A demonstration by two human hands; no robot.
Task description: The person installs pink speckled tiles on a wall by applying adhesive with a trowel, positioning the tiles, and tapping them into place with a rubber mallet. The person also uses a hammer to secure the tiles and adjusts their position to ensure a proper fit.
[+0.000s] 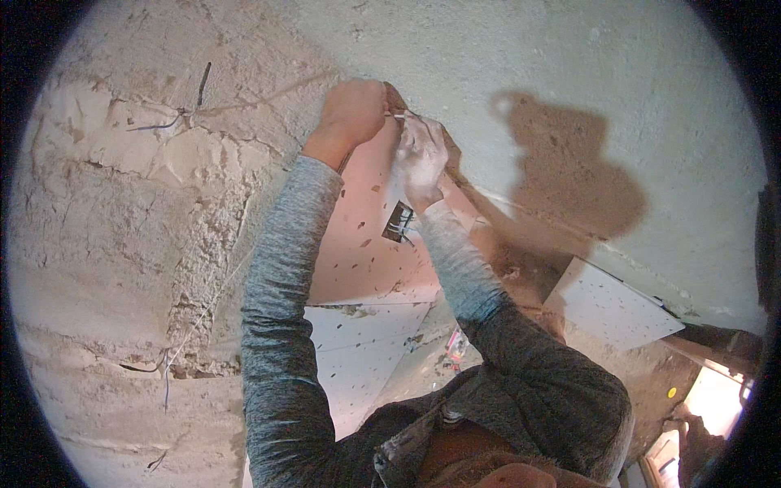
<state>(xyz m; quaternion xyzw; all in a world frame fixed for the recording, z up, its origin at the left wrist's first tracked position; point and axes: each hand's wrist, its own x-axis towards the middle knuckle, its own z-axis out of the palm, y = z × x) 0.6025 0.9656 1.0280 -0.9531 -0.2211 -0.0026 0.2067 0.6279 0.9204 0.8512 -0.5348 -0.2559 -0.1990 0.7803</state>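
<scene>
Here, a dark-flecked panel (358,236).

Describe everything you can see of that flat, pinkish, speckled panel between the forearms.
The flat pinkish panel scattered with brown specks looks smooth and stiff; its exact material is unclear. In this view it narrows toward its upper end. A dark rectangular opening holds thin whitish wires. Its lower edge meets a white speckled panel. The bare left hand and bare right hand are at its upper end; whether they touch it cannot be told. The grey-sleeved forearms hide parts of its sides.
</scene>
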